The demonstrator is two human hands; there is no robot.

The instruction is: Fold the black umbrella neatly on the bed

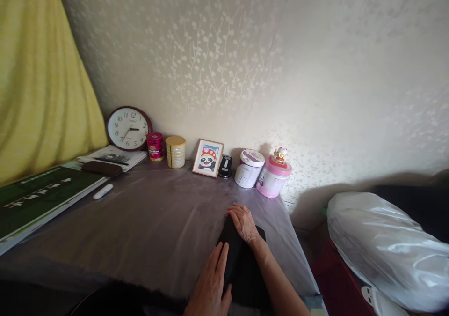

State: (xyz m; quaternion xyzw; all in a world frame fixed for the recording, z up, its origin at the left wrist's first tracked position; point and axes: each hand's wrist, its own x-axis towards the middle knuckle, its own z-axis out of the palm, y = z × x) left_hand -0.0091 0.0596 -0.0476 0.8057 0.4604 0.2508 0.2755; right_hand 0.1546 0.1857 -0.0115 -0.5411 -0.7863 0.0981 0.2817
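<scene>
A flat black folded piece [245,276], perhaps cloth or thick paper, lies near the right front of the grey-covered table. My left hand [212,278] rests along its left edge with fingers stretched out. Across its far end lies my right hand [243,222], palm down with the fingers extended. Both hands touch the piece from above and neither is wrapped round it. Parts of it are hidden under my hands and right forearm.
Along the wall stand a clock [128,128], a red can [155,146], a yellow-lidded can [176,152], a panda picture frame [208,158], a black stand [225,166], a white tub [249,168] and a pink tub [273,177]. Left lies a green book [45,199]; right, a plastic-wrapped bundle [386,246].
</scene>
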